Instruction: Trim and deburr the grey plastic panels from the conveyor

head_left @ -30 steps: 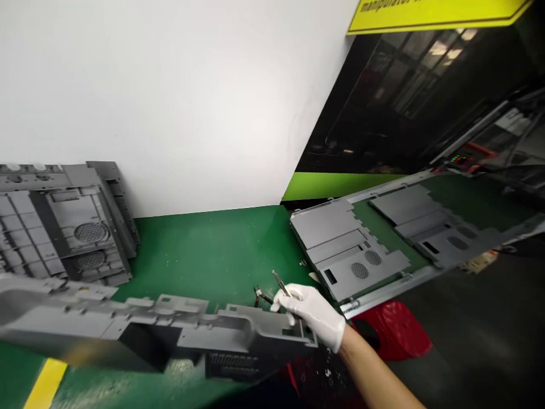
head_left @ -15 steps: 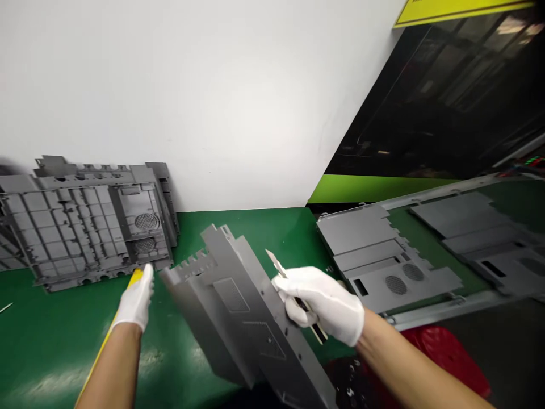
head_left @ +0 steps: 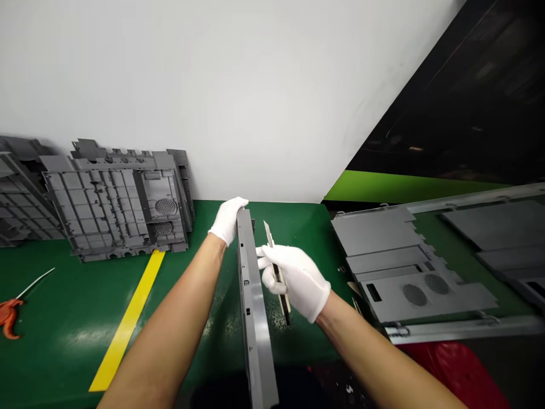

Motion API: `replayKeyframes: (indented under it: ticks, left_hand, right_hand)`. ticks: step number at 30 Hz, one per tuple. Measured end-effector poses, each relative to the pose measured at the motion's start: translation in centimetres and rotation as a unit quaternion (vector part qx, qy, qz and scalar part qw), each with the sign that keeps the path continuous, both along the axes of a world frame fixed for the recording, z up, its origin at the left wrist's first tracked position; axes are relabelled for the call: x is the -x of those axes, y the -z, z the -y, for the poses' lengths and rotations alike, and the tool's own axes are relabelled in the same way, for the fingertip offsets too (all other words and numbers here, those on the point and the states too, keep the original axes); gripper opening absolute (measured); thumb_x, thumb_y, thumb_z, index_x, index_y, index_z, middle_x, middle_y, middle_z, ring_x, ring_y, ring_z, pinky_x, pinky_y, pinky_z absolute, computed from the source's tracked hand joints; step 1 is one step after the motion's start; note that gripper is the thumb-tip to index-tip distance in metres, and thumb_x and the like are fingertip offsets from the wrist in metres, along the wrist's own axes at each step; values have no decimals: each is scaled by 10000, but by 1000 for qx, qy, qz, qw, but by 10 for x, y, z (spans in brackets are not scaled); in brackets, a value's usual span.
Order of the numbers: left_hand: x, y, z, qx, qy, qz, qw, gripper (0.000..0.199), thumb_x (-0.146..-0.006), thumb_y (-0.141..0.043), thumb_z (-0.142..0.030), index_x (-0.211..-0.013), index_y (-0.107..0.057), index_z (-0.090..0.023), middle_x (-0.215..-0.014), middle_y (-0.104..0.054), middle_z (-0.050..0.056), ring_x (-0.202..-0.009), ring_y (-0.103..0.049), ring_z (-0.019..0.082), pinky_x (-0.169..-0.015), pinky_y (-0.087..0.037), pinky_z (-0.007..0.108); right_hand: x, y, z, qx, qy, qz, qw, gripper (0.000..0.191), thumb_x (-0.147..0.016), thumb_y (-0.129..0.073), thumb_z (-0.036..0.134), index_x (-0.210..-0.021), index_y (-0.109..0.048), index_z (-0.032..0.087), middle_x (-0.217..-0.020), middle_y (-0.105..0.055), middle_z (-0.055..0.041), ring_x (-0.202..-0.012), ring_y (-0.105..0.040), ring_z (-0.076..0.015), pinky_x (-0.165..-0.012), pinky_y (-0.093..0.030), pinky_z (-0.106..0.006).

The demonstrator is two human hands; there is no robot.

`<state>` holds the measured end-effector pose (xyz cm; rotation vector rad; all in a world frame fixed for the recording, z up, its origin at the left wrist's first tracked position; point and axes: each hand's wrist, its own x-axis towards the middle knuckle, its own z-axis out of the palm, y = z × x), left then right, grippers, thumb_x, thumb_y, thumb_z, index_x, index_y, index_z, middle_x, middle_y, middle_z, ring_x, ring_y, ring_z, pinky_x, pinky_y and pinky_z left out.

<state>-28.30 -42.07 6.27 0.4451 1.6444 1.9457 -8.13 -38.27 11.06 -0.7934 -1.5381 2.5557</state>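
Observation:
A grey plastic panel (head_left: 255,318) stands on edge in front of me, its narrow side with small square holes facing up. My left hand (head_left: 230,220), in a white glove, grips its far end; some of the fingers are hidden behind it. In my gloved right hand (head_left: 296,278) is a utility knife (head_left: 276,270), its blade out and pointing up and away. This hand is just right of the panel, its fingertips close to the panel's side; whether they touch it I cannot tell.
Several ribbed grey panels (head_left: 114,210) lean against the white wall (head_left: 255,102) at left. An orange-handled tool (head_left: 8,318) lies on the green table (head_left: 63,363) near yellow tape (head_left: 128,324). At right, more panels (head_left: 409,267) lie on a conveyor (head_left: 464,329) above something red (head_left: 455,369).
My left hand has come from the table's left side to the panel's far end. The panel has turned from showing its broad face to edge-on. The knife stays in my right hand.

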Motion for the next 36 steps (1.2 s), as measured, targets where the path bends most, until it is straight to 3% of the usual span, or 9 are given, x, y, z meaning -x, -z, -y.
replayKeyframes:
  ticks: [2, 5, 7, 10, 15, 19, 24, 31, 36]
  left_hand:
    - [2, 3, -2, -9, 4, 21, 1000, 251, -676, -659, -338, -618, -447, -217, -529, -415, -66, -509, -398, 115, -545, -411, 283]
    - [6, 5, -5, -7, -5, 1, 1000, 219, -650, -659, -307, -612, -465, -213, -546, -449, -56, -545, -448, 127, -589, -457, 301]
    - [7, 6, -6, -7, -12, -9, 1000, 199, -653, -651, -300, -614, -476, -213, -564, -472, -47, -581, -483, 139, -627, -478, 317]
    - [5, 7, -5, -10, -22, -3, 1000, 181, -654, -653, -283, -630, -486, -215, -577, -475, -37, -602, -502, 150, -649, -492, 334]
    - [0, 6, -5, -1, -4, 47, 999, 191, -708, -625, -270, -646, -454, -214, -568, -409, -39, -550, -458, 131, -631, -491, 336]
    - [-1, 7, -6, -20, -2, 62, 998, 195, -716, -625, -248, -647, -448, -205, -588, -399, -40, -537, -429, 113, -636, -479, 329]
    - [1, 9, -5, -32, 1, 67, 997, 201, -727, -627, -239, -657, -442, -200, -594, -398, -38, -547, -429, 108, -616, -462, 306]
    - [2, 10, -3, -38, 1, 52, 998, 208, -761, -616, -240, -673, -434, -194, -604, -390, -33, -573, -433, 105, -636, -466, 292]
    - [4, 13, -2, -64, 12, 50, 997, 215, -774, -622, -225, -678, -432, -192, -607, -393, -33, -573, -425, 102, -628, -463, 288]
  right_hand:
    - [-17, 1, -8, -163, -23, 32, 986, 370, -896, -598, 535, -949, -653, 173, -663, -611, 4, -450, -427, -98, -437, -257, -255]
    - [-58, -2, -15, -400, -84, 102, 907, 402, -994, -425, 565, -947, -637, 227, -615, -556, 35, -565, -505, -134, -585, -385, -282]
    - [-87, -6, -10, -409, -170, 131, 887, 385, -1022, -364, 543, -952, -615, 259, -630, -550, 39, -597, -534, -141, -625, -415, -283]
    - [-112, -12, 10, -399, -281, 114, 866, 409, -1010, -376, 548, -782, -570, 269, -638, -561, 21, -567, -534, -141, -563, -407, -273]
    - [-114, -12, 37, -576, -271, 126, 760, 494, -977, -430, 563, -603, -443, 241, -539, -539, -8, -436, -429, -140, -445, -260, -319]
    - [-113, -17, 39, -645, -273, 118, 704, 466, -965, -465, 536, -595, -474, 253, -477, -524, -26, -374, -408, -146, -412, -146, -345]
    - [-113, -24, 40, -670, -266, 109, 684, 459, -965, -477, 535, -601, -502, 257, -470, -548, -45, -366, -448, -159, -404, -128, -347]
    - [-108, -26, 43, -672, -276, 106, 679, 446, -977, -472, 522, -617, -530, 264, -477, -559, -45, -379, -463, -166, -420, -155, -348]
    - [-108, -25, 45, -696, -287, 109, 649, 416, -970, -504, 493, -624, -538, 266, -458, -551, -43, -358, -443, -160, -415, -112, -359]
